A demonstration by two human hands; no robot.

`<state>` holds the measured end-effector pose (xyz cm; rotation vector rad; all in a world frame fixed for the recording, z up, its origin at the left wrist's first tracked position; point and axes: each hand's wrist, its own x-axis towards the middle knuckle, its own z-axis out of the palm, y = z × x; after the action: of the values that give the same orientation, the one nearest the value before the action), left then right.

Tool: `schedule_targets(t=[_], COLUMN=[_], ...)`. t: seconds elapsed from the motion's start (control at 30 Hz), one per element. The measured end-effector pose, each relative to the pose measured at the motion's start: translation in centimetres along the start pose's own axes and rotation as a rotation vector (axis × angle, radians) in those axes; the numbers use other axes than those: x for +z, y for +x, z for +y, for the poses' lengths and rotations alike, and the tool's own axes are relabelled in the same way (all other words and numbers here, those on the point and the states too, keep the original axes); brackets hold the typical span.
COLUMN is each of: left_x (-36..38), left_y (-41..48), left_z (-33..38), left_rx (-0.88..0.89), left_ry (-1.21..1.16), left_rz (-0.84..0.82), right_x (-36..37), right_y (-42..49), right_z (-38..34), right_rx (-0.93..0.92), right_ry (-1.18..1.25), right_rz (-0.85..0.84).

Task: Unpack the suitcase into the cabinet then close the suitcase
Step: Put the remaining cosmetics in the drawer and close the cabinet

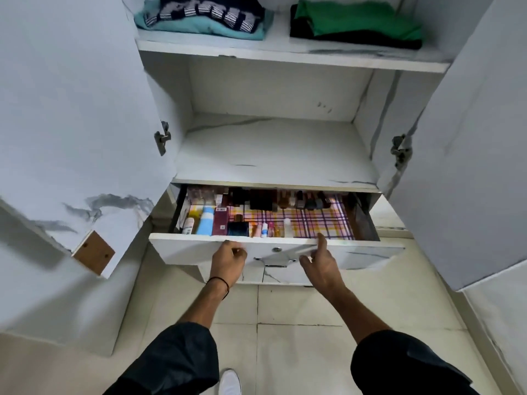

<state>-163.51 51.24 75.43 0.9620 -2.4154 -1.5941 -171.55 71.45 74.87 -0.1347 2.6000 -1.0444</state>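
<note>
The white cabinet [273, 149] stands open in front of me with its drawer [188, 249] pulled out. Inside the drawer lie several bottles and boxes of toiletries [212, 220] on a checked liner [313, 220]. My left hand [228, 260] is against the drawer front left of the metal handle [275, 260], its fingers curled and holding nothing. Right of the handle, my right hand [322, 260] touches the drawer's top edge with one finger stretched up. Folded clothes, a teal and striped pile [199, 21] and a green and black pile [356, 24], lie on the top shelf. The suitcase is out of view.
Both cabinet doors, the left door [71, 124] and the right door [470, 138], swing out wide to my sides. The middle shelf [273, 155] holds nothing. Tiled floor [285, 337] lies below, with my white shoe [229, 382] at the bottom edge.
</note>
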Motion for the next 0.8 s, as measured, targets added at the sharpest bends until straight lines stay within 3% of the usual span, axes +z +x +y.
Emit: schedule_targets(t=[0.2,0.4,0.63,0.8], left_x=[0.1,0.9,3.2,3.8], left_y=[8.1,14.6,16.8,17.7], left_z=[1.4,3.3,3.8,3.7], left_rx=[0.008,0.011,-0.025,-0.028], left_ry=[-0.082,-0.122,-0.105,-0.076], left_rz=[-0.066,-0.124,-0.213,-0.156], right_x=[0.5,0.7,2.0,3.9], right_y=[5.7,11.4,16.0,16.6], right_z=[-3.2,-6.4,-8.1,-7.9], right_rx=[-0.01,0.049,0.179,0.209], right_ry=[0.078,0.128,0.195,0.24], right_rz=[0.055,-0.016,-0.154,-0.17])
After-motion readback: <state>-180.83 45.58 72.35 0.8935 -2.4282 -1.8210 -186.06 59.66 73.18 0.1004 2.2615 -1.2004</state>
